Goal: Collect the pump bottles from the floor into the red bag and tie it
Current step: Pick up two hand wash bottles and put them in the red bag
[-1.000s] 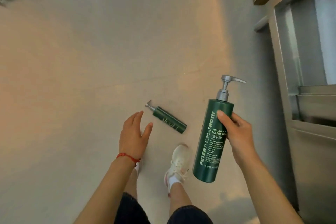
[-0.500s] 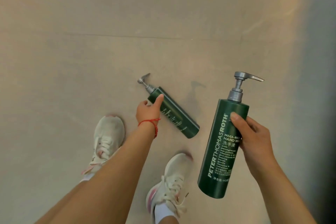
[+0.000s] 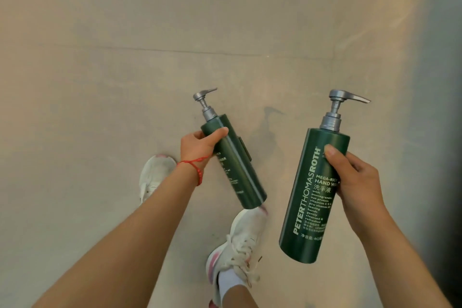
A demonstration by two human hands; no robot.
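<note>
Two green pump bottles [image 3: 233,160] [image 3: 313,195] held aloft, tilted

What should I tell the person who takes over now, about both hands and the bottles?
Left hand: grip shut on the small bottle, lifted off the floor.
Right hand: grip shut on the big bottle, held upright.
Done: both bottles in view are picked up.
Left: the red bag is not in view; find it, put the bottles in, check the floor for more, tie the bag.

Both arms extended forward, hands closed.
Left hand [image 3: 200,144] gripped with thumb on top; right hand [image 3: 355,177] wrapped, thumb forward.
</note>
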